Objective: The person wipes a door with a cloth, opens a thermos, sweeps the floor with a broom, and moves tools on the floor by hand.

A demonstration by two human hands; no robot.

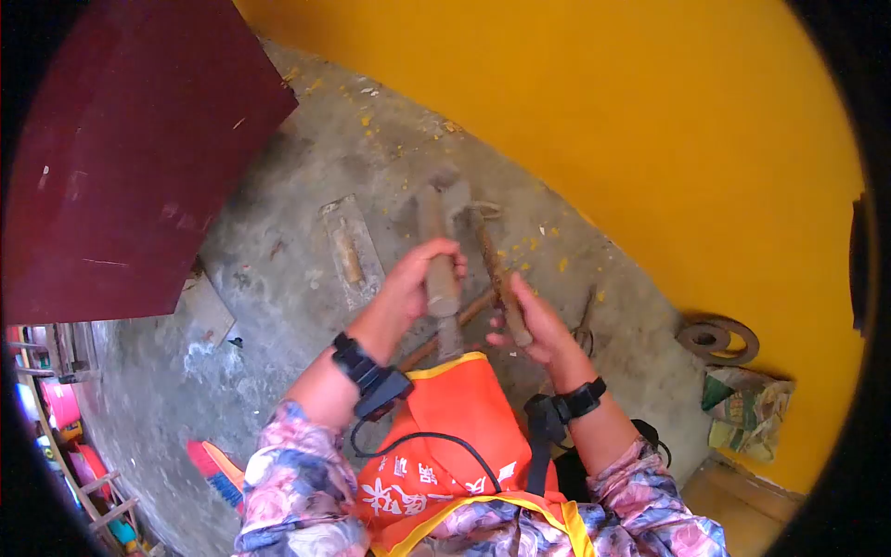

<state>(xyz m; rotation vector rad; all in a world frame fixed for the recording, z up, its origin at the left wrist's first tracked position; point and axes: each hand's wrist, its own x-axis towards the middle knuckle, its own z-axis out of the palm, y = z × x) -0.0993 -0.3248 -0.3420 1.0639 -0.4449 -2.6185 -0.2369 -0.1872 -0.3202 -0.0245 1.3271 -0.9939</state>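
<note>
Thick-handled tool (pixel 433 218), far end blurred, over concrete floor (pixel 269 311) | left hand (pixel 419 277) clamped round its handle | right hand (pixel 540 320) closed on slimmer wooden-handled tool (pixel 492 260) just beside | plastering trowel (pixel 349 252) lying near left hand | yellow wall (pixel 650 121) beyond

L hand (pixel 416 277) grips thick hdl (pixel 440 288); R hand (pixel 546 330), thinner hdl (pixel 493 259).
</note>
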